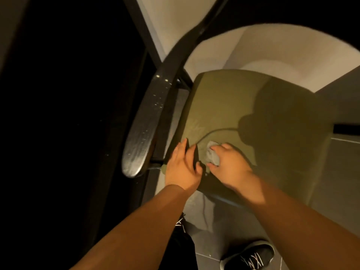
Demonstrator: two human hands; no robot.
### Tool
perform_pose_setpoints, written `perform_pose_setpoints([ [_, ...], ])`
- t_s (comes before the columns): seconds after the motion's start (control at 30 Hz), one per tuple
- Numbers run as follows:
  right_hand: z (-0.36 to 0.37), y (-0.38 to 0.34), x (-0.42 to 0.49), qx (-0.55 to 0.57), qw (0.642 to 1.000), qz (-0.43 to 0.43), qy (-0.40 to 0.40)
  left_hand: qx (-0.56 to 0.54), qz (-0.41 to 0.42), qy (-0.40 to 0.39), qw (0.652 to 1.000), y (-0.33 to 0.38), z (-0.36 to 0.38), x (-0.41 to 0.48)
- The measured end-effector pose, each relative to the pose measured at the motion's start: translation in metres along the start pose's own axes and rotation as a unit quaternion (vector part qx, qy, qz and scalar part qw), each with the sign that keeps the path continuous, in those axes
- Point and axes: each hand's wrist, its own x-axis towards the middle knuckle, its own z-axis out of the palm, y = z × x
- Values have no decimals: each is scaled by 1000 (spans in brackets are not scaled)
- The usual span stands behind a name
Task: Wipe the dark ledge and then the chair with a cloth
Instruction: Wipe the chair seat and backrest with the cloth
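An olive-green cushioned chair (233,106) fills the middle of the head view, seen from above. Its dark curved wooden backrest (142,133) runs down the left side. My right hand (229,164) presses a small grey cloth (213,154) onto the seat near its front edge, fingers closed around it. Just to the left, my left hand (181,166) lies on the seat's left front corner and grips something thin and dark there; I cannot make out what. The dark ledge (68,114) is the black area left of the chair.
A black frame bar (144,30) crosses diagonally above the chair. A pale wall (272,51) rises behind it. The grey tiled floor (331,152) lies to the right and below, with my black shoes (251,256) at the bottom edge.
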Motion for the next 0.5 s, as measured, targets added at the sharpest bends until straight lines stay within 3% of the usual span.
perform_pose_setpoints([
  [0.13, -27, -42, -34, 63, 998, 2, 29, -57, -9, 8, 998, 4, -43, -62],
  [0.27, -56, -107, -66, 116, 991, -50, 50, -72, -11, 73, 995, -2, -98, -116],
  [0.37, -67, -150, -80, 148, 983, -97, 57, -63, -58, 134, 987, -12, -138, -136],
  [0.5, -58, -187, -65, 105, 976, -186, 50, -122, -184, 192, 956, -32, -172, -129],
])
